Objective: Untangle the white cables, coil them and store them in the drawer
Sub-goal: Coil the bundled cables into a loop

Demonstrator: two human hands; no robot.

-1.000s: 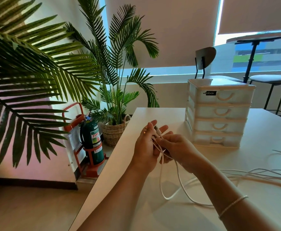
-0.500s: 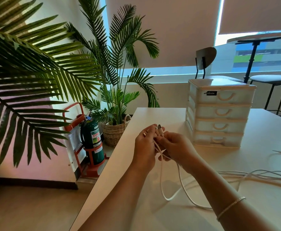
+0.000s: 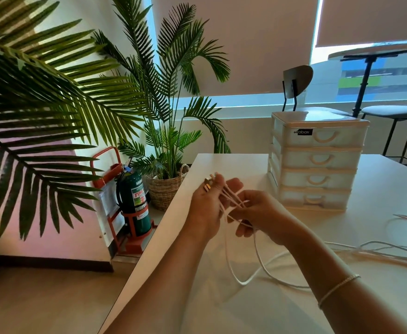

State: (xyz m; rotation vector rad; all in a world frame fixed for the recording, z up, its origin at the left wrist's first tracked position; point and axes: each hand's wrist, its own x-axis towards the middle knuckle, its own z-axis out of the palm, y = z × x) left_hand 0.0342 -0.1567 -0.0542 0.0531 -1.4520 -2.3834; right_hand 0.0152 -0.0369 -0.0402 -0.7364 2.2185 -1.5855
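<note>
Several white cables (image 3: 258, 256) hang in loops from my two hands above the white table (image 3: 378, 189) and trail off to the right across it. My left hand (image 3: 207, 206) holds the cable ends, with their metal plugs (image 3: 207, 185) sticking out past the fingers. My right hand (image 3: 258, 213), just to the right of it, pinches the strands that stretch between the hands. A white drawer unit (image 3: 315, 160) with several shut drawers stands behind the hands on the table.
The table's left edge runs diagonally beside my left arm. Left of it on the floor stand a green fire extinguisher (image 3: 133, 201) in a red stand and a potted palm in a basket (image 3: 166, 189). Chairs (image 3: 296, 85) and a high table stand by the window.
My left hand has turned outward and spread its fingers, and the plugs have shifted left. My right hand has drawn slightly right, stretching the strands between the hands.
</note>
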